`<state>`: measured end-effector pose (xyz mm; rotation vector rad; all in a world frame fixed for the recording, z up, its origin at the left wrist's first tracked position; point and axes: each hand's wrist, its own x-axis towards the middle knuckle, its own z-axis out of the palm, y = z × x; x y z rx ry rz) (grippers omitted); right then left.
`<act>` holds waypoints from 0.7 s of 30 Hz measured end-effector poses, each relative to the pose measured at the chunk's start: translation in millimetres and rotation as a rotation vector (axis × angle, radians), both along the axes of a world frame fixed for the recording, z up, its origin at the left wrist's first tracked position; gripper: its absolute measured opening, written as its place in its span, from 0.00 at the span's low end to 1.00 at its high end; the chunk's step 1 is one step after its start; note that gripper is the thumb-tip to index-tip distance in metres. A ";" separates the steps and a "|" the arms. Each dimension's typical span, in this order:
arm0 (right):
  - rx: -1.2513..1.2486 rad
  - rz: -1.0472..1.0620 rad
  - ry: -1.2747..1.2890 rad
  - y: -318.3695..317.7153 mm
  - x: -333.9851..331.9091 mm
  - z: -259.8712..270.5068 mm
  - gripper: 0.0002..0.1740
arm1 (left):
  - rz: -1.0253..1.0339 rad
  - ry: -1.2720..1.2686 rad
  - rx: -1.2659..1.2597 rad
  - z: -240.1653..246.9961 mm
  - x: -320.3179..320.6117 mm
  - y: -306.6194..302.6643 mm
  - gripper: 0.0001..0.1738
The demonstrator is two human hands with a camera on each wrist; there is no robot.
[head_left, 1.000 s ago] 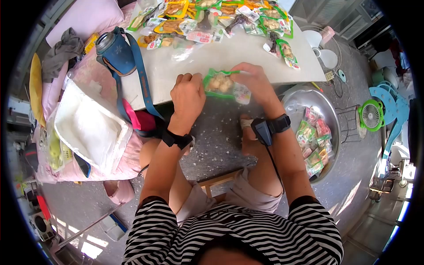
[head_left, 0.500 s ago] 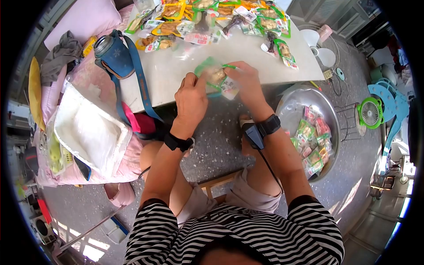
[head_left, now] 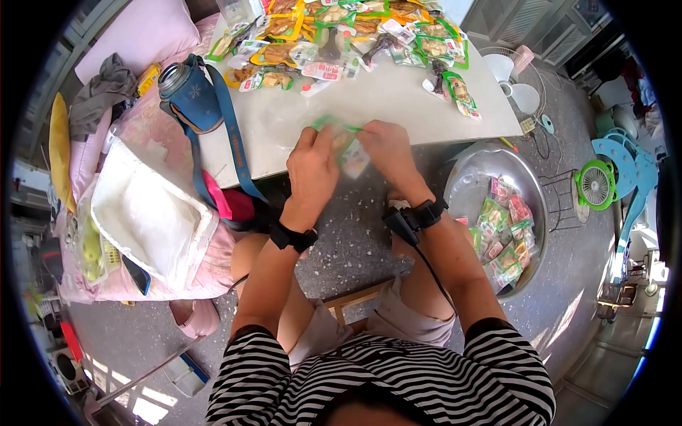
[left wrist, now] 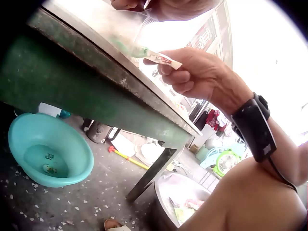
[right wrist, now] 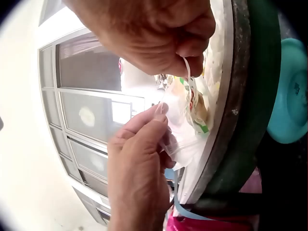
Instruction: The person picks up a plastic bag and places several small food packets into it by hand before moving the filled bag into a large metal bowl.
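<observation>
A clear food packet (head_left: 353,160) with green edging and a printed white part is between my hands, blurred, at the table's front edge. My left hand (head_left: 312,167) pinches its left side; in the right wrist view the thumb and fingers of the left hand (right wrist: 137,168) grip clear plastic film (right wrist: 180,144). My right hand (head_left: 389,153) pinches the upper right edge. The left wrist view has the right hand (left wrist: 197,70) with the packet's printed edge (left wrist: 163,59) between thumb and curled fingers. Pale contents show only partly.
Several food packets (head_left: 277,53) cover the far side of the white table (head_left: 455,128). A metal basin (head_left: 462,167) holding packets stands on the floor at right. A blue bottle in a strapped sleeve (head_left: 192,99) stands at left. Beneath the table is a turquoise basin (left wrist: 29,130).
Both hands have turned the packet, and its white part now points down. The left hand has shifted slightly right, while the right hand has come closer to it.
</observation>
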<state>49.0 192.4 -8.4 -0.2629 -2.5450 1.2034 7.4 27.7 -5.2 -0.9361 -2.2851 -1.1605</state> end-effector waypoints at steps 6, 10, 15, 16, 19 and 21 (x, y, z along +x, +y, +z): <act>-0.863 0.131 -0.018 -13.8 -16.6 3.5 0.08 | -0.099 0.066 0.059 5.6 9.4 4.6 0.17; -1.070 0.062 0.107 -31.7 -13.7 1.1 0.10 | -0.024 -0.029 0.059 6.8 -0.4 -1.8 0.15; -0.809 0.057 -0.278 -30.1 -4.8 15.6 0.08 | -0.073 0.005 0.031 4.3 0.5 -3.2 0.14; -0.781 0.096 -0.279 -28.8 -8.7 5.1 0.07 | -0.109 0.006 0.037 4.0 2.4 -1.8 0.14; -0.808 0.061 -0.061 -37.5 -18.7 -10.8 0.07 | -0.164 0.096 0.050 4.5 12.5 2.4 0.14; -0.801 0.002 0.085 -40.1 -23.8 -13.9 0.07 | -0.129 0.081 0.033 7.0 15.9 2.3 0.15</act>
